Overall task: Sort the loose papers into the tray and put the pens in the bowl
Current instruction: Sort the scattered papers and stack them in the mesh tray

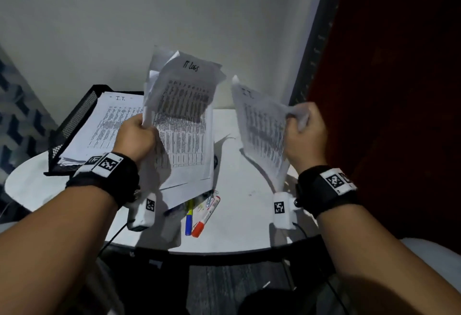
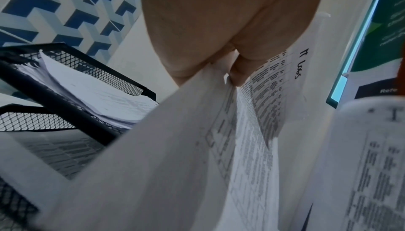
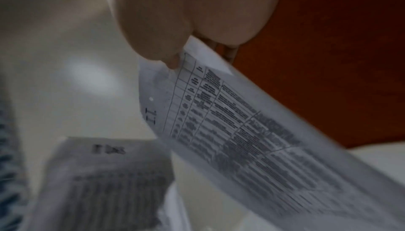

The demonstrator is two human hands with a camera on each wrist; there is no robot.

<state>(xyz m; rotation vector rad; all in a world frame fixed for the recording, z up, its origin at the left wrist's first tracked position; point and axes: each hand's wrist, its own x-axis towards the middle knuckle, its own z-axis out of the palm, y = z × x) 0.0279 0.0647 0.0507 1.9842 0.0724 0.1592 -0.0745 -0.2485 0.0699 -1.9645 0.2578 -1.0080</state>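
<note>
My left hand (image 1: 139,132) grips a bundle of printed sheets (image 1: 184,120) headed "IT Logs", held upright over the middle of the white table (image 1: 237,214); the left wrist view shows the thumb pinching these sheets (image 2: 252,130). My right hand (image 1: 305,132) holds a single printed sheet (image 1: 264,130) by its right edge, raised at the right; that sheet (image 3: 252,139) fills the right wrist view. A black mesh tray (image 1: 74,120) at the back left holds a stack of papers (image 1: 112,120). A blue and yellow pen (image 1: 189,217) and a red-capped marker (image 1: 207,216) lie near the front edge. No bowl is in view.
A white wall stands behind the table and a dark red panel (image 1: 399,90) to the right. A patterned blue and white surface (image 2: 65,9) is at the left. The table's front edge is close to my body, with dark floor below.
</note>
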